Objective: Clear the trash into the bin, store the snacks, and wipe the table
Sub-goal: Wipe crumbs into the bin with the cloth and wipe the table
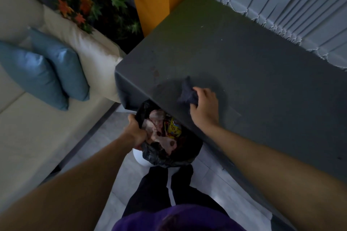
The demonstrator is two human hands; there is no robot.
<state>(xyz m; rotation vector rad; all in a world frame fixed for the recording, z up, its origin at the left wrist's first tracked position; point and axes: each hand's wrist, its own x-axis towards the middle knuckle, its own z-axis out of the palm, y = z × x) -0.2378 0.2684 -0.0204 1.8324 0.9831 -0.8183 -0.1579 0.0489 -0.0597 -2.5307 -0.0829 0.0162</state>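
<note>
Beneath the right hand (pixel 204 107), a dark crumpled cloth (pixel 187 92) was pinched between curled fingers and thumb and pressed onto the grey table (pixel 253 58). The right forearm was stretched out over the tabletop with the wrist bent slightly inward. Below and to the left of that hand, the left hand (pixel 136 133) was clenched around the rim of a black bin liner (pixel 159 157), knuckles up, with the arm reaching down and forward. The liner's mouth was held open just beside the left fingers, and part of it was tucked under the table's near edge. Inside it, just right of the left hand, pale crumpled tissues (pixel 155 120) and a yellow snack wrapper (pixel 173 129) could be seen; the printing on the wrapper was too blurred to be read. The table's edge ran between the two hands, and its rounded corner lay ahead of the left hand. Beyond the right hand, bare tabletop extended to grey vertical blinds (pixel 291 5). Left of the left hand, a narrow strip of pale floor was bounded by a cream sofa (pixel 28 137) bearing two blue cushions (pixel 47 73).
</note>
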